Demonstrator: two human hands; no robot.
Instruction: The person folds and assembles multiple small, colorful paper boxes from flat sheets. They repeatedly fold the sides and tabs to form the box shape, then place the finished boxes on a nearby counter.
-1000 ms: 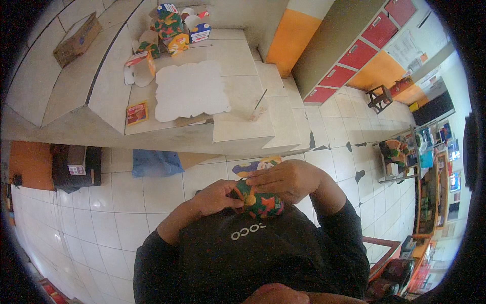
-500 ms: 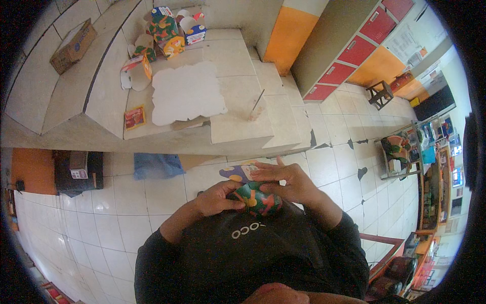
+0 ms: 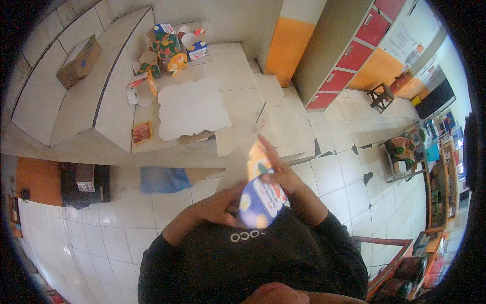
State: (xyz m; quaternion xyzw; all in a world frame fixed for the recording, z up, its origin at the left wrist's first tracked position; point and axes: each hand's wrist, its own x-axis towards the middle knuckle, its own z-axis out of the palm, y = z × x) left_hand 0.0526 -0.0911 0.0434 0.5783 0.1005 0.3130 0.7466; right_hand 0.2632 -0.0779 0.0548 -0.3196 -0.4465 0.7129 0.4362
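Observation:
Close to my chest I hold a small printed cardboard box [image 3: 261, 205], blue with yellow spots on the side that faces up and orange at its far end. My right hand [image 3: 287, 178] grips its right side, with the index finger stretched along the orange part and the thumb across the front. Curled at its left edge is my left hand [image 3: 223, 206]; its fingertips are partly hidden and slightly blurred. On the tiled ledge beyond lies a stack of flat white scallop-edged card sheets [image 3: 193, 109]. Several colourful folded boxes [image 3: 167, 43] stand behind it.
A small red-orange packet [image 3: 143, 133] lies left of the sheets. A brown carton [image 3: 80, 62] rests on the step at far left. Below the ledge are a blue plastic bag [image 3: 163, 181] and a dark box [image 3: 86, 185]. Red-doored lockers [image 3: 349, 55] and a stool [image 3: 380, 97] stand right.
The box has turned in my hands, from its green patterned side to its blue one, and now stands more upright. My right hand has shifted to its right side. My view has tilted slightly.

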